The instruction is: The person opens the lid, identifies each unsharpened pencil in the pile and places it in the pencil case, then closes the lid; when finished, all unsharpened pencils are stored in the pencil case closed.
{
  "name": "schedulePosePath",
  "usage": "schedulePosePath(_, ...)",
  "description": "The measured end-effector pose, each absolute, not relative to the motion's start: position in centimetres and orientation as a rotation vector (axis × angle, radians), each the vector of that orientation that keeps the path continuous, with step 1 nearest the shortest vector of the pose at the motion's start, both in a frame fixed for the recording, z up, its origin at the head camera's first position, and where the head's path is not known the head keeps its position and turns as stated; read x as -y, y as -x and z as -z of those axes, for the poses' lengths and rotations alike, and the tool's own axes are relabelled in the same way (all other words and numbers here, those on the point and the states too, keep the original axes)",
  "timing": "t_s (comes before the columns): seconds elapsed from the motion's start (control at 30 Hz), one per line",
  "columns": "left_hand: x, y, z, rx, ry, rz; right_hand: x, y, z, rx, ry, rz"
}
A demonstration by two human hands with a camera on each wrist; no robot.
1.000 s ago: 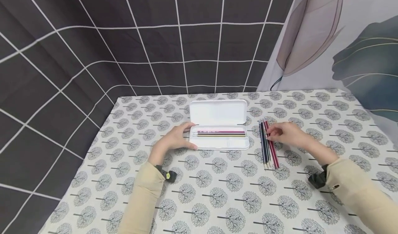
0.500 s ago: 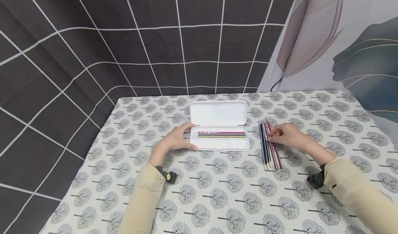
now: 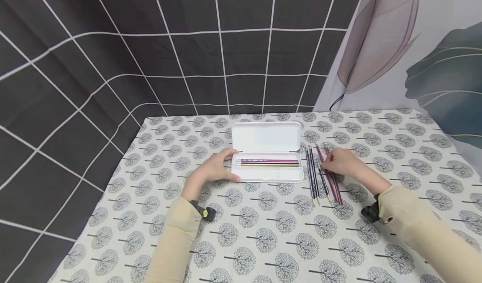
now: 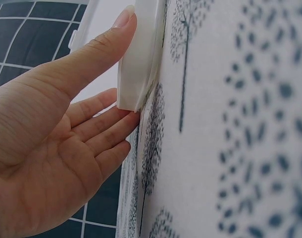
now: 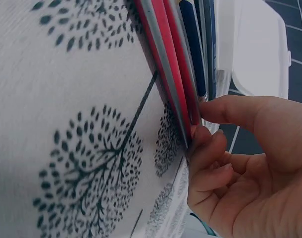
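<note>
A white pencil case (image 3: 260,175) lies open, its lid (image 3: 266,136) tipped back. Inside its rear compartment are a magenta pencil (image 3: 278,160), a black one and a yellow one. My left hand (image 3: 215,166) holds the case's left end, with the thumb along the front side and the fingers at the end and back. To the right of the case, my right hand (image 3: 342,162) pinches at the red striped pencils (image 5: 166,57) near their upper part; which one is gripped is partly hidden. Several dark pencils (image 3: 311,174) lie just left of them, tips toward me.
A cloth with a tree print (image 3: 263,237) covers the table. Behind it hangs a dark curtain with white grid lines (image 3: 244,53). A pale leaf-patterned curtain (image 3: 380,44) hangs at the right.
The dark pencils have shifted left toward the case and spread apart from the red ones. My right hand's fingers have closed in on the red pencils. My left hand stays on the case.
</note>
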State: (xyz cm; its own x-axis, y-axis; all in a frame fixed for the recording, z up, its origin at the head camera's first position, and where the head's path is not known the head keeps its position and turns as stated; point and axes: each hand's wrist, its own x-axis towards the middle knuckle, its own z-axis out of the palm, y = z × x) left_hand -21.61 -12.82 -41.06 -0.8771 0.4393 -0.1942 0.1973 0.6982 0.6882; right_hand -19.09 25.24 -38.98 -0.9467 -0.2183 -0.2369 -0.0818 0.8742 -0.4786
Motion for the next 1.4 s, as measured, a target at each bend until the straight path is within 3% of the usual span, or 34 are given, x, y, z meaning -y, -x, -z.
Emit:
schedulePosePath(0.3,12.8,21.6,41.0,-2.563,-0.511,-0.988,-25.9,19.4,38.8,-2.681,0.102,0.727)
schedulePosePath(0.7,12.8,21.5,41.1,-2.570,-0.490,-0.981,-27.5,20.6,38.2,-2.464,0.030,1.202)
schedulePosePath(1.03,12.7,21.6,41.1,-2.568,-0.487,-0.973,-24.5,21.6,36.8,-2.709,0.046,1.487)
schedulePosePath(1.2,12.8,21.6,41.1,-2.569,-0.492,-0.977,-22.0,21.9,36.1,-2.874,0.148,1.518)
schedulePosePath(1.4,12.9,21.7,41.1,-2.561,-0.491,-0.982,-19.9,22.7,36.2,-2.949,0.508,1.411)
